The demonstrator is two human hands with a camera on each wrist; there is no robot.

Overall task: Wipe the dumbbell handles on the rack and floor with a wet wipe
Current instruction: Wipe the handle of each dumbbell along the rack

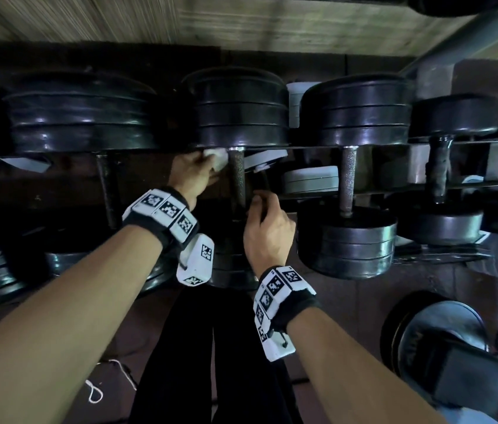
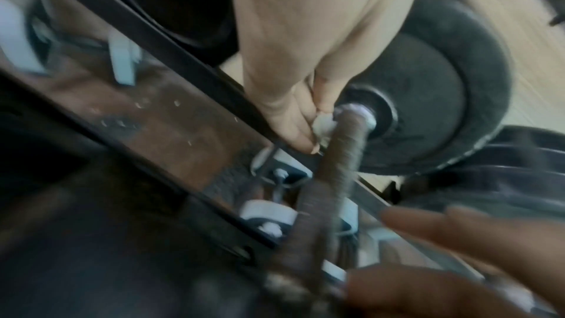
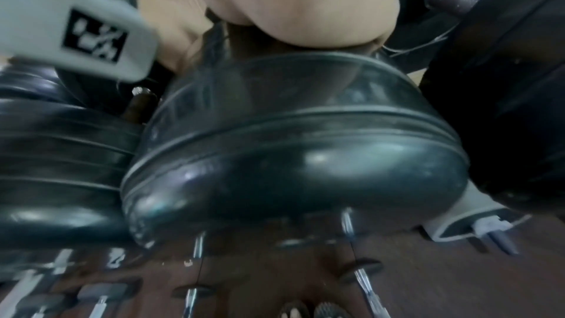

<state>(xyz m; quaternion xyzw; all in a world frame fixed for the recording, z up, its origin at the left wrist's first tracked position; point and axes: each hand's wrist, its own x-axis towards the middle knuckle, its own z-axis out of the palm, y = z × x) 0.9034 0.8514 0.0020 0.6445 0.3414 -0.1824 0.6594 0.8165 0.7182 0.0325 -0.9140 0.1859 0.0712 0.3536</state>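
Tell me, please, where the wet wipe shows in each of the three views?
Head: the wet wipe sits just above centre, held in the left hand.
Left wrist: wipe right of centre, at the fingertips.
Right wrist: not in view.
Shared landmark: the knurled handle beside the wipe.
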